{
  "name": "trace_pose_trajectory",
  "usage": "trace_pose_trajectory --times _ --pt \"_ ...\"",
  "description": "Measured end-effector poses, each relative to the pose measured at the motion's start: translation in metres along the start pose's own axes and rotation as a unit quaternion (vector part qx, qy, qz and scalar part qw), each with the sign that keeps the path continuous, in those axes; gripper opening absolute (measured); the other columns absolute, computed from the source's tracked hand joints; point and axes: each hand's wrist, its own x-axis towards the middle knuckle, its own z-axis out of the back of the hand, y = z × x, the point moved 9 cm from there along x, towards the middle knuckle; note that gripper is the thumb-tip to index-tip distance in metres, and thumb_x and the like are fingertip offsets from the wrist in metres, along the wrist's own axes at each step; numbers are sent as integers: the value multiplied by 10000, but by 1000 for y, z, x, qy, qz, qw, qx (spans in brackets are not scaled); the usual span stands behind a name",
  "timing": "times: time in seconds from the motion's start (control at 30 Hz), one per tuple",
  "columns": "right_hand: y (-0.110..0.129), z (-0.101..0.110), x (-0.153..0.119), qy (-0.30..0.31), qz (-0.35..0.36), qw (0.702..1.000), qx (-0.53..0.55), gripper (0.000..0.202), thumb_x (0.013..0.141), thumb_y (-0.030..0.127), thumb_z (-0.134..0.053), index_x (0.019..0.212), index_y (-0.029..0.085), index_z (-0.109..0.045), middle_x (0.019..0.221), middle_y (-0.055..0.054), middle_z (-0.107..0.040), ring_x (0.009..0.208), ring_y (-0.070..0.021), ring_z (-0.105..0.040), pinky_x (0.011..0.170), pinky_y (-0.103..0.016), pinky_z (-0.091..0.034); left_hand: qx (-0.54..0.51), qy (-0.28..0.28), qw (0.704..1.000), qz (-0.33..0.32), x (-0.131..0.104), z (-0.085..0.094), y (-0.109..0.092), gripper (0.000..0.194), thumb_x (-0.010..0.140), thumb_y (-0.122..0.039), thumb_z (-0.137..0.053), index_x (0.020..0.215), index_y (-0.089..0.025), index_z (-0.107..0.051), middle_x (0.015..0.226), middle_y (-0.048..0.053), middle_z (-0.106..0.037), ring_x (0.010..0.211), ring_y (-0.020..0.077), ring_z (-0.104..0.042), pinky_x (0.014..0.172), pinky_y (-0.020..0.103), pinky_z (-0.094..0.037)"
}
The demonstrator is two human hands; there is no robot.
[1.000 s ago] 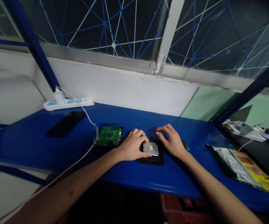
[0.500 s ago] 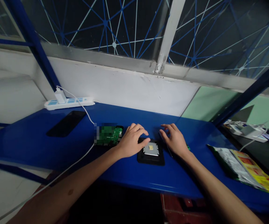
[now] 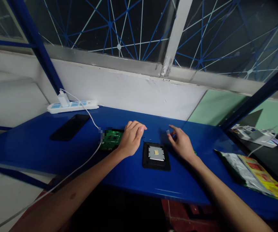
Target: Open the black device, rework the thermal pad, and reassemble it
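My left hand [image 3: 132, 138] is closed, thumb against the curled fingers, over the right end of a green circuit board [image 3: 112, 138]. What it pinches, if anything, is hidden. To its right lies a black square cover [image 3: 156, 166] carrying a silver metal plate [image 3: 156, 153] with a small yellowish pad in the middle. Beyond that cover, my right hand [image 3: 181, 142] is raised, holding a small pale translucent piece [image 3: 168, 131] at the thumb tip; its kind is unclear. A bit of green shows behind the right wrist.
Tiny dark bits [image 3: 143, 138] lie behind the black cover. A black phone-like slab [image 3: 69, 127] and a white power strip [image 3: 73, 106] are at the left, with a white cable [image 3: 88, 112] crossing the blue table [image 3: 134, 177]. A foil packet [image 3: 254, 174] lies at the right.
My left hand has moved left, off the black cover and over the circuit board, its fingers closing. The right hand has turned slightly, and the pale piece now shows at its thumb.
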Motion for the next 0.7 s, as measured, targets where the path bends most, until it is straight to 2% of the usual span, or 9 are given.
trace_pose_trajectory --times 0.13,0.23,0.4,0.7 --pt "9 44 -5 -173 24 980 99 379 963 326 -557 1325 222 -596 884 -34 -623 717 -176 -608 737 -372 -553 -9 -9 1000 4 0 0 2 467 1083 -363 -211 964 -221 -640 1006 48 -669 976 222 -570 947 407 -399" --pt "2 49 -12 -225 -14 953 202 344 936 347 -624 1262 236 -611 908 -29 -645 768 -177 -652 761 -380 -568 -13 -11 1000 4 -1 -1 3 468 1084 -363 -207 963 -225 -638 1002 46 -669 968 223 -569 940 407 -400" --pt "-7 24 -15 -205 -61 904 371 297 879 377 -713 1116 249 -586 1010 -51 -714 836 -192 -724 788 -387 -612 -14 -12 1000 7 -1 -2 5 465 1083 -357 -211 958 -222 -638 1004 44 -665 979 222 -569 955 415 -395" --pt "7 -2 -14 -119 -58 914 384 296 854 408 -748 1038 255 -575 1018 -45 -732 902 -198 -749 830 -375 -627 1 3 1000 9 -2 -6 7 482 1084 -354 -188 961 -221 -635 1006 45 -668 982 220 -567 960 416 -398"
